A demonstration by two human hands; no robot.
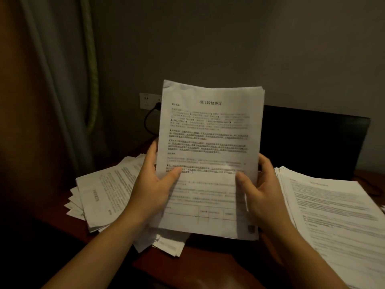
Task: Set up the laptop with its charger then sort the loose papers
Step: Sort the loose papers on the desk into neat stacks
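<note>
Curtain fabric (52, 80) is hanging down the left side, next to a grey wall. Beneath it a reddish-brown tabletop (198, 265) is carrying the papers. At the back right, a black laptop screen (312, 142) is standing dark, partly hidden behind the raised sheets. A thick stack of printed papers (337, 215) is lying on the right of the tabletop, its edges fairly even. A looser pile of papers (104, 195) is spreading out on the left, its corners fanning past one another. Between these two, a sheaf of printed pages (210, 130) is being held upright above the tabletop, its titled front page facing the camera. Below it, a blurred sheet with a ruled table (208, 213) is lying under the wrists. The left hand (154, 184) is gripping the sheaf's lower left edge, thumb pressing on the front. The right hand (262, 184) is gripping the lower right edge the same way. On the wall, a white socket (149, 100) is taking a black charger cable (148, 122), which is looping downward.
</note>
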